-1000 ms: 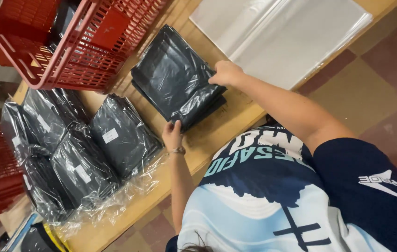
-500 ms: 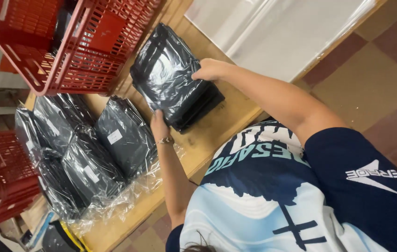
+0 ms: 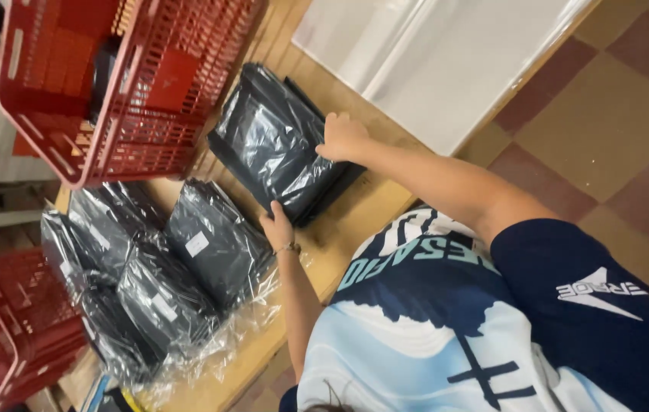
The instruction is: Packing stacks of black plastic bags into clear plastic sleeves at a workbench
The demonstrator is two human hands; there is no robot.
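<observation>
— What carries it all?

— A wooden counter [image 3: 355, 252], running slantwise through the view; a brown and tan tiled floor [image 3: 607, 137] lies beyond its edge; a stack of clear plastic sheets [image 3: 446, 61] covers the far end of the counter, reaching its edge.

— And the red things?

— A big red plastic basket [image 3: 126, 84] stands tilted on the counter's other long side, something dark inside it; a second red basket [image 3: 4, 336] shows off the counter, at the left border of the view.

— Where are the dark packs?

— A heap of dark bagged garments [image 3: 149, 282] lies toward the near end of the counter, loose clear film spilling over its edge; one of the heap's packs carries a small white label; between that heap and the clear sheets, just beside the big basket, sits a stack of dark bagged garments [image 3: 279, 145] in the middle of the counter.

— The hands?

— The right hand [image 3: 342, 136] rests on the stack's edge nearest the clear sheets, fingers curled onto the glossy top bag; the left hand [image 3: 279, 227], a thin bracelet at its wrist, presses flat against the stack's near corner, fingers stretched out; whether either really grips a bag, I cannot tell.
</observation>
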